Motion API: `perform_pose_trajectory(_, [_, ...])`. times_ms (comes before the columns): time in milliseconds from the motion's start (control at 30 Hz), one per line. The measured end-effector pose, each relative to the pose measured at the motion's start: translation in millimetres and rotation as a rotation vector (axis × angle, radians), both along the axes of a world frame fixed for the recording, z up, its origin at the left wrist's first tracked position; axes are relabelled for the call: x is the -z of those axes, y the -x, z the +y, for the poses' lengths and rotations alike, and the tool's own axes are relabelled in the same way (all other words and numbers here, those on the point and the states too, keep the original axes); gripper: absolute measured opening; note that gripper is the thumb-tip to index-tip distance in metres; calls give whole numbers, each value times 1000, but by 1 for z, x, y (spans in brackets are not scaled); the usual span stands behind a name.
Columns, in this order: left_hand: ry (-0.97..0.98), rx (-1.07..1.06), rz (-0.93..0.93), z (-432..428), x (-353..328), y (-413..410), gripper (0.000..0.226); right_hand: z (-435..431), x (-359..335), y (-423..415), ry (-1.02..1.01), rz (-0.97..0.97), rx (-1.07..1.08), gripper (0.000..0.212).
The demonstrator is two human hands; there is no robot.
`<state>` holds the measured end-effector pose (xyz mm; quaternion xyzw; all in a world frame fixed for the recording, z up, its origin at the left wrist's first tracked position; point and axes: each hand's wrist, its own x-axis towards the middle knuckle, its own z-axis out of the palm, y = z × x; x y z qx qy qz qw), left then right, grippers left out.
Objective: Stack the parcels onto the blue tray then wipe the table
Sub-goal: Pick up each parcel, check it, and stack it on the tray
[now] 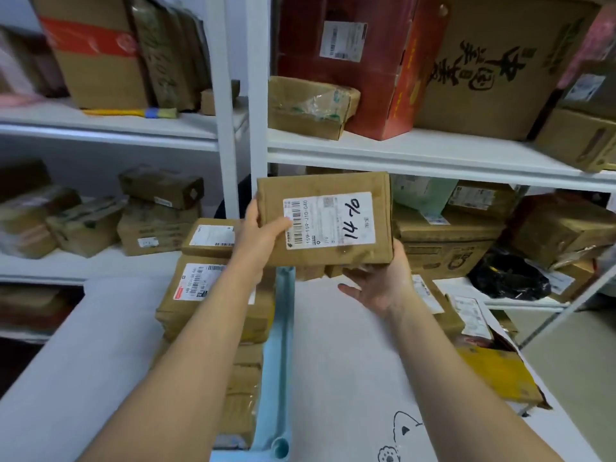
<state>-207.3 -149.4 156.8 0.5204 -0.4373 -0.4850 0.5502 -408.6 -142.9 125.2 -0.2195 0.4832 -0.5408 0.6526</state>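
While raised centre frame above blue tray (281,345): gripping labelled parcel (325,218) at left edge with left hand (258,235); propping lower right corner on right hand (380,281), finger curl hidden.

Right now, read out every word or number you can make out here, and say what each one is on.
"159-159-J10-040": printed on the white label of the held parcel.
"14-70": handwritten on that label, last digits uncertain.
Large black characters on the top-right carton: not legible to me.
Labels on the stacked parcels: too blurred.
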Motion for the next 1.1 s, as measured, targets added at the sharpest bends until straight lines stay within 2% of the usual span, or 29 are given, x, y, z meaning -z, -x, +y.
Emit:
perform_pose_trajectory(100, [-11, -86, -52, -9, -13, -29, 70, -12, -8, -27, 12, 105, 74, 43])
perform_pose_trajectory(167, [-6, -170, -63, -14, -18, -45, 54, -18, -14, -45, 25, 117, 97, 32])
perform_pose_trajectory(267, [16, -245, -111, -27, -17, -69, 42, -27, -23, -75, 12, 152, 25, 37])
perform_pose_trajectory(433, [33, -288, -65, -32, -12, -98, 49, -43, -28, -114, -13, 228, -70, 35])
perform_pose_trajectory(500, [16, -309, -68, -34, -7, -107, 48, -50, -25, -128, -44, 256, -86, 48])
perform_pose_trajectory(600, [-30, -344, -44, -38, 2, -118, 46, -55, -24, -148, -94, 283, -88, 77])
perform_pose_trajectory(667, [-52, -355, -49, -40, 6, -122, 48, -58, -24, -154, -101, 307, -100, 86])
perform_pose_trajectory(867, [-91, -364, -77, -44, 11, -128, 46, -65, -23, -163, -104, 357, -106, 80])
perform_pose_trajectory(1100, [-106, -344, -37, -44, 9, -126, 42, -65, -22, -163, -135, 356, -60, 60])
